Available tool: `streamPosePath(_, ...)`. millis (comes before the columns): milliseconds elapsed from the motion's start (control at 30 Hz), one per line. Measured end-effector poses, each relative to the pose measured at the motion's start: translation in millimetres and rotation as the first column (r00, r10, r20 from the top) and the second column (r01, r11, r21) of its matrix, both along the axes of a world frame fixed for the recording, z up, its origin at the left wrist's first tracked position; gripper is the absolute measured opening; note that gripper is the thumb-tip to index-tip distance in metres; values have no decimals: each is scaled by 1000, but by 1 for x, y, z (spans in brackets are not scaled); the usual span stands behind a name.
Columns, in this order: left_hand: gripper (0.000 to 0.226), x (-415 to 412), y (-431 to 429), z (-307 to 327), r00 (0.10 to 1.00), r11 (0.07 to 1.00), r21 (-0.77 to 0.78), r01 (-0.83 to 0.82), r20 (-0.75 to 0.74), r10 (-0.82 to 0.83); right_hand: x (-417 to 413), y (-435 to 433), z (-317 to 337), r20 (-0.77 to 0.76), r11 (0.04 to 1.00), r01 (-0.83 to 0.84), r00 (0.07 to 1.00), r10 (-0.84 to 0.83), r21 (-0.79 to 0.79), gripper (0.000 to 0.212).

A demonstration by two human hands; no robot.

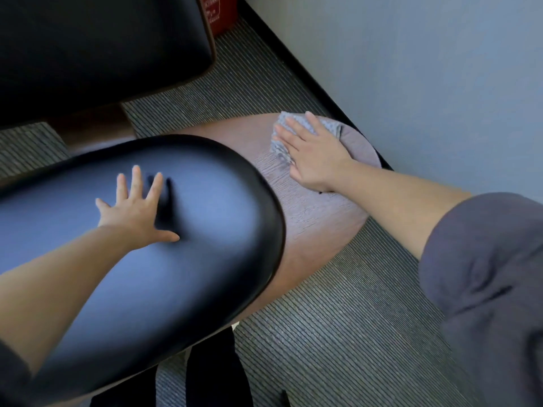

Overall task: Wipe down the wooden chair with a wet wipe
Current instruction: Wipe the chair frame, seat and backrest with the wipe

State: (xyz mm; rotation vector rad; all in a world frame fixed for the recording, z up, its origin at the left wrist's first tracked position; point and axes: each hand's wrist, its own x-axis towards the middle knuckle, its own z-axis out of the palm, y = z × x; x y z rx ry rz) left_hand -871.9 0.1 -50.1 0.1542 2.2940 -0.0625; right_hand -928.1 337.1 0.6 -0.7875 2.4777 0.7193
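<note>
Left hand (136,212): spread flat on black cushion (205,259).
Right hand (311,154): flat, pressing wet wipe (278,146) onto wooden chair (308,218).
Progress: mid-wipe, apparently; remaining wood unclear.

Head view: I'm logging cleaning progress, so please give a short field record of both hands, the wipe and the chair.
left hand: flat, fingers spread, rests on the black seat cushion
right hand: flat, fingers straight, presses the wet wipe
wet wipe: grey, crumpled, on the bare wood of the wooden chair
floor: striped carpet
</note>
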Motion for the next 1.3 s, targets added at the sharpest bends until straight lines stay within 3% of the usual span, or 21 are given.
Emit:
streamPosePath(167,131,-18,-37,-10,999,996,-69,53,6,-53,-38,-44,-35,153,989,-12,988,35,-148,61)
streamPosePath(333,129,-14,-53,-26,998,999,22,-42,44,41,-65,-87,-66,243,968,34,970,28,-250,57)
streamPosePath(533,128,-9,-55,-34,999,998,48,-35,23,34,-82,-139,-84,403,890,315,899,-169,-331,60)
streamPosePath(833,125,-9,-65,-34,1000,996,88,-14,9,13,-93,-225,-99,490,781,544,793,-361,-305,55)
streamPosePath(1000,101,-11,-91,-31,987,980,127,152,-68,-144,-84,-250,-88,533,610,682,717,-449,-403,50)
streamPosePath(1067,93,-18,-116,-33,982,981,106,161,-122,-147,-79,-269,-88,433,621,591,804,-407,-515,48)
streamPosePath(1167,84,-29,-161,-40,980,994,73,77,-188,-62,-66,-304,-97,264,731,340,938,-223,-592,41)
streamPosePath(1233,80,-32,-187,-45,975,997,73,31,-222,-15,-55,-319,-104,253,785,245,960,-117,-568,40)
streamPosePath(1300,78,-31,-205,-52,971,997,76,1,-237,17,-52,-320,-113,300,806,261,948,-109,-531,45)
